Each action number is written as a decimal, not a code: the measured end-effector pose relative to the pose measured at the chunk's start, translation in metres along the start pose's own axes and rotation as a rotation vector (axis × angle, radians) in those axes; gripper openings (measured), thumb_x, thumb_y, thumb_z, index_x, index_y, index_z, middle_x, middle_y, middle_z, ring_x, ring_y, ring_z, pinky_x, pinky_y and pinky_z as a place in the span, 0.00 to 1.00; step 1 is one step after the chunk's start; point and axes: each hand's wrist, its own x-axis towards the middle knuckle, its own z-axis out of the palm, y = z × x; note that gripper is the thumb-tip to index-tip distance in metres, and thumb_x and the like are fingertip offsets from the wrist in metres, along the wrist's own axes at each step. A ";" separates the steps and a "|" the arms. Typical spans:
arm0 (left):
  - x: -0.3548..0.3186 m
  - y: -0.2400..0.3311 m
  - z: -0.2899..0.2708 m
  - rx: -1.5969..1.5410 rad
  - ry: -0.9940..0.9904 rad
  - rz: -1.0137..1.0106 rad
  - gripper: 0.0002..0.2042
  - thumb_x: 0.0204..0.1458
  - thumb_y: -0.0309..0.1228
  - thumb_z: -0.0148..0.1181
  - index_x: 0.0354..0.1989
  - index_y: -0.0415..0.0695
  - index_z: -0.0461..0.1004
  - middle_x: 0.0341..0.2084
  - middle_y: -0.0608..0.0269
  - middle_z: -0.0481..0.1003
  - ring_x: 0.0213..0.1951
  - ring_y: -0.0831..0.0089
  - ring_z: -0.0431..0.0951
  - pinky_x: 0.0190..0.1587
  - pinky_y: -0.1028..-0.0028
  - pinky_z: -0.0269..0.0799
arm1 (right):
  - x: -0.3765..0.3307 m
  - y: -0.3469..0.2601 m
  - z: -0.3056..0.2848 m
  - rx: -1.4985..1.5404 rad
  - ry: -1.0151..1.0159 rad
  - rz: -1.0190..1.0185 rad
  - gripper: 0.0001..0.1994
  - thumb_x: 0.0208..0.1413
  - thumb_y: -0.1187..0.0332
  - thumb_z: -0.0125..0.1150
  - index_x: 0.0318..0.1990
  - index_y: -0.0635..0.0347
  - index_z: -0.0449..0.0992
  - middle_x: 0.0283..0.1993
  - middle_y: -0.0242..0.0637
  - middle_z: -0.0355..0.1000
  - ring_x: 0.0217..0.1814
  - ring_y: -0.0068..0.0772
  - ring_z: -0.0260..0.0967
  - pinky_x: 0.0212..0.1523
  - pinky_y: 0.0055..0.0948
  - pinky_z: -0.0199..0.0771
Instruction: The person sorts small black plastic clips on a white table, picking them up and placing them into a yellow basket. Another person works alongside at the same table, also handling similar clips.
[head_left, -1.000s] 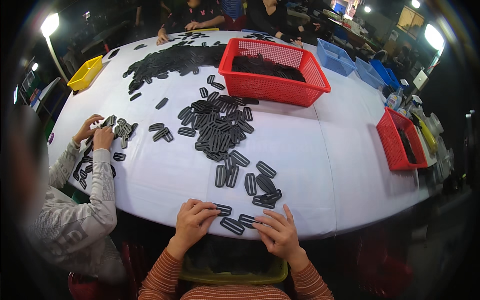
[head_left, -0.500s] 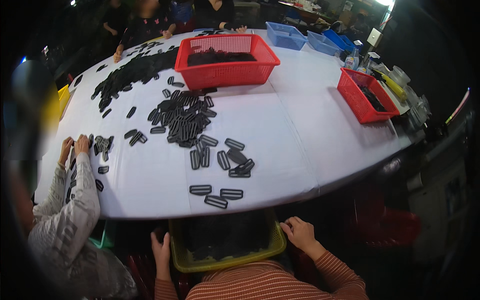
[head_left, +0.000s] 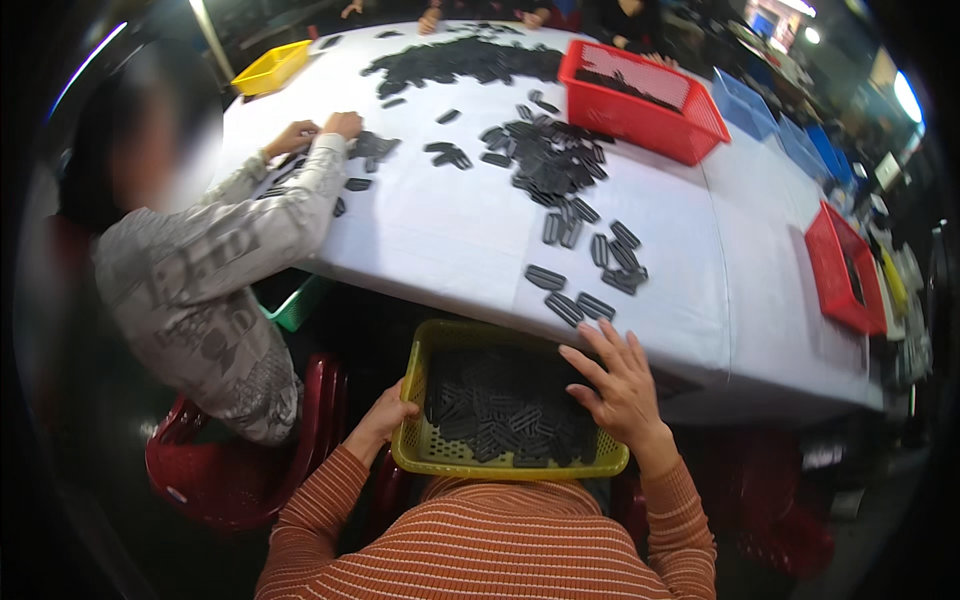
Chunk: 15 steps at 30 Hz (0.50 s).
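Observation:
A yellow plastic basket (head_left: 510, 472) sits at my lap, against the near table edge, with many black slotted strap buckles (head_left: 500, 412) inside. My left hand (head_left: 383, 416) holds its left rim, the thumb over the edge and the other fingers mostly hidden. Over the basket's right far corner my right hand (head_left: 622, 388) is open, its fingers spread and pointing at the table edge. Just beyond those fingertips lie three loose buckles, the nearest one (head_left: 565, 308) by the edge. A larger heap of buckles (head_left: 550, 160) spreads farther back on the white table.
A red basket (head_left: 650, 118) holding dark pieces stands at the back right, a smaller red basket (head_left: 845, 268) at the right edge. To my left a co-worker's hands (head_left: 325, 130) handle pieces. Red chairs (head_left: 230, 475) flank me; a yellow tray (head_left: 272, 68) is far left.
The view has swung left. My left hand has come onto the basket's left rim. My right hand has left the right rim and spread its fingers toward the table edge.

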 end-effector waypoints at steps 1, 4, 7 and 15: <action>-0.007 0.001 -0.006 -0.014 -0.001 0.008 0.38 0.38 0.12 0.47 0.66 0.39 0.59 0.44 0.62 0.70 0.41 0.75 0.72 0.42 0.76 0.71 | 0.012 0.008 0.015 -0.011 -0.044 -0.028 0.26 0.59 0.48 0.55 0.64 0.39 0.68 0.71 0.34 0.59 0.75 0.42 0.51 0.71 0.61 0.45; -0.025 0.003 -0.024 0.011 0.025 0.020 0.38 0.39 0.12 0.47 0.67 0.39 0.58 0.49 0.61 0.70 0.45 0.73 0.72 0.45 0.75 0.71 | 0.045 0.046 0.050 -0.083 -0.150 -0.090 0.28 0.62 0.44 0.49 0.67 0.41 0.65 0.74 0.32 0.55 0.77 0.40 0.47 0.72 0.66 0.34; -0.049 -0.004 -0.042 -0.018 0.065 0.057 0.38 0.40 0.12 0.46 0.68 0.39 0.56 0.55 0.59 0.68 0.52 0.70 0.71 0.51 0.74 0.70 | 0.066 0.057 0.044 -0.197 0.040 -0.069 0.22 0.62 0.51 0.54 0.61 0.47 0.71 0.68 0.36 0.63 0.73 0.42 0.55 0.70 0.62 0.43; -0.121 -0.041 -0.073 -0.223 0.187 0.093 0.41 0.39 0.11 0.48 0.69 0.41 0.55 0.60 0.59 0.66 0.58 0.67 0.70 0.56 0.71 0.69 | -0.042 0.000 0.052 0.224 -0.186 0.406 0.28 0.54 0.56 0.67 0.57 0.64 0.69 0.51 0.49 0.71 0.49 0.47 0.74 0.46 0.35 0.76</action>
